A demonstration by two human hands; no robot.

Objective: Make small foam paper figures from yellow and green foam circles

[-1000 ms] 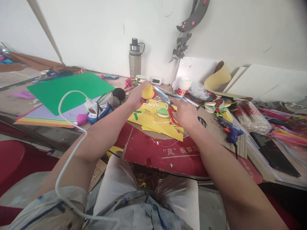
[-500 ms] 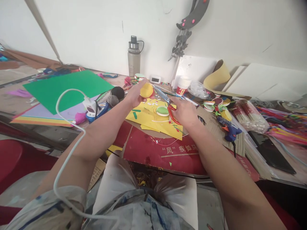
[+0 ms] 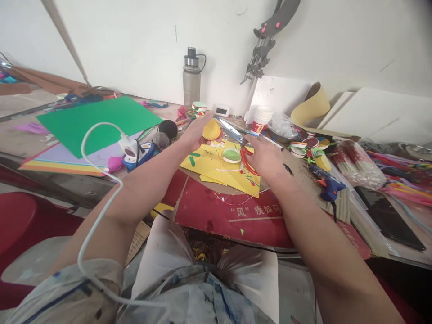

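My left hand [image 3: 198, 132] is closed on a round yellow disc [image 3: 212, 129] with a red edge, held up above the table. In my right hand [image 3: 263, 154] is a pair of scissors [image 3: 232, 131] with red handles, its blades pointing up and left toward the disc. Below the hands lie yellow paper sheets [image 3: 216, 170], scattered with small cut scraps. A round piece with a green top and white side [image 3: 231, 155] rests on the paper, close to the scissors' handles. My right fingers partly cover the handles.
Behind stand a grey bottle [image 3: 191, 83] and stacked paper cups [image 3: 262, 119]. To the left are a green sheet [image 3: 97, 126] and a white cable [image 3: 101, 216] crossing my left arm. On the right lie a blue glue gun [image 3: 330, 186] and a black phone [image 3: 389, 218].
The whole view has shifted slightly, so most things appear a little further right. The yellow disc stays in my left hand and the scissors in my right, with their blades near the disc.
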